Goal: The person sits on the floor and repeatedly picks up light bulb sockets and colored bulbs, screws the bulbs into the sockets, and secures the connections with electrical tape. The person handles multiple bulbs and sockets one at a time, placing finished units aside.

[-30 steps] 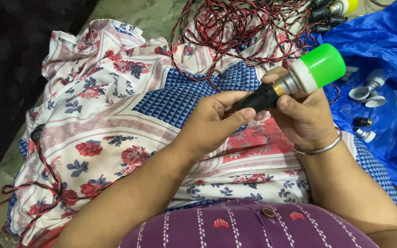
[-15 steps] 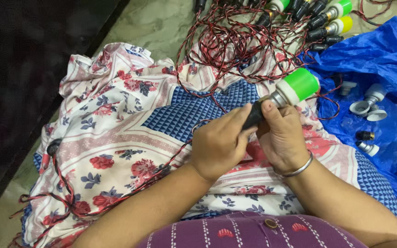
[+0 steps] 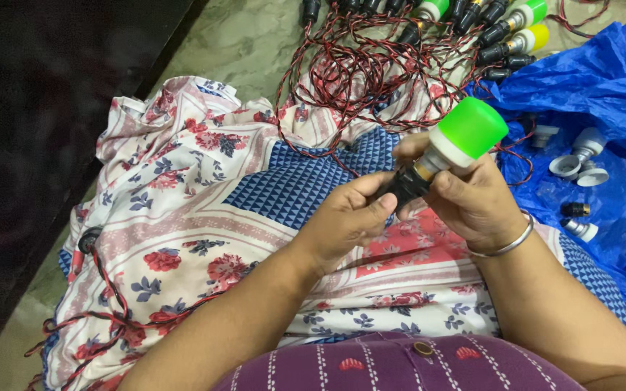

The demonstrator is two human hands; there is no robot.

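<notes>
A bulb with a green dome (image 3: pixel 466 132), white collar and metal base sits screwed into a black socket (image 3: pixel 403 187). My left hand (image 3: pixel 343 221) grips the black socket from the left. My right hand (image 3: pixel 472 197), with a metal bangle on the wrist, holds the bulb's metal base and collar from underneath. Both hands are raised over my lap, which is covered by a floral and blue patterned cloth (image 3: pixel 204 210).
A tangle of red and black twisted wire (image 3: pixel 360 69) with several black sockets and coloured bulbs (image 3: pixel 519 32) lies on the floor ahead. A blue plastic sheet (image 3: pixel 603 94) at right holds loose white bulb bases (image 3: pixel 577 163). More wire (image 3: pixel 103 289) trails at lower left.
The hands dipped toward the lap half a second ago, then lifted the bulb and socket again and tilted the bulb up. The view shifted slightly toward the wire pile.
</notes>
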